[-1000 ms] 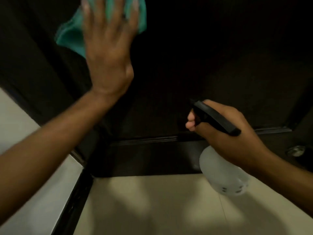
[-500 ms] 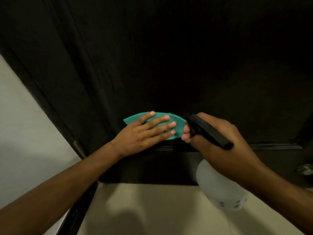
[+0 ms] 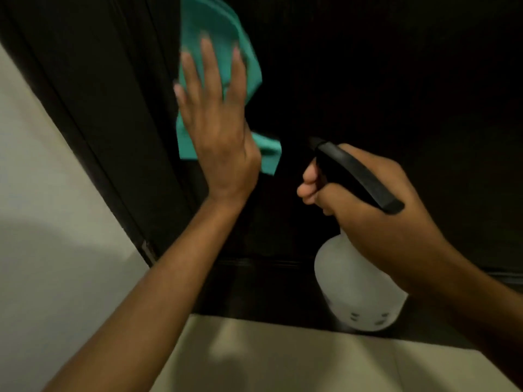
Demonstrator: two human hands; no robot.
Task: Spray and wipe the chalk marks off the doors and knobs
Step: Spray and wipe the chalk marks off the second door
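Observation:
A dark wooden door (image 3: 368, 80) fills the upper view. My left hand (image 3: 218, 123) presses a teal cloth (image 3: 215, 32) flat against the door with straight fingers pointing up. The cloth shows above and beside the hand. My right hand (image 3: 376, 210) grips the black trigger head of a white spray bottle (image 3: 353, 287), which hangs low in front of the door's bottom part, nozzle toward the door. No chalk marks or knob can be made out in the dim light.
A pale wall (image 3: 42, 222) runs along the left, edged by the dark door frame (image 3: 93, 131). Beige floor tiles (image 3: 283, 360) lie below the door's threshold.
My left hand has swept the cloth from low on the door, near the bottle's nozzle, up to the top of the view. The right hand and bottle stay about where they were.

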